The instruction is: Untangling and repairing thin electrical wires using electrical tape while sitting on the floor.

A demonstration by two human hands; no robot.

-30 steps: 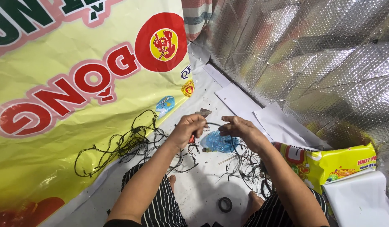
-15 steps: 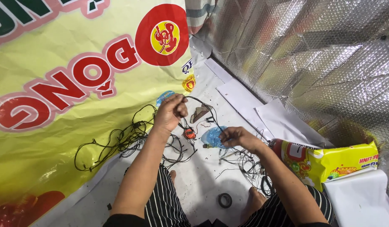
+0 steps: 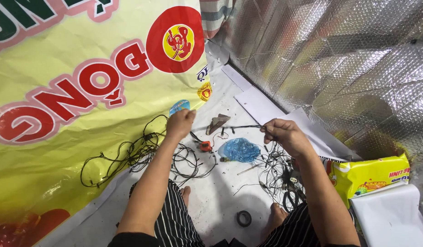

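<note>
A yellow banner [image 3: 60, 91] fills the left of the frame, silver foil sheeting [image 3: 348, 59] the upper right, with a blue plastic bag [image 3: 239, 149], a roll of black tape [image 3: 243, 218] and a yellow packet [image 3: 371, 176] on the white floor [image 3: 220, 196] below. Tangled black wires [image 3: 129, 155] lie lower left of centre and more at lower right. At centre, the left hand [image 3: 180, 122] and right hand [image 3: 284, 135], both closed in a pinch, stretch one thin black wire [image 3: 234, 127] between them above the bag.
</note>
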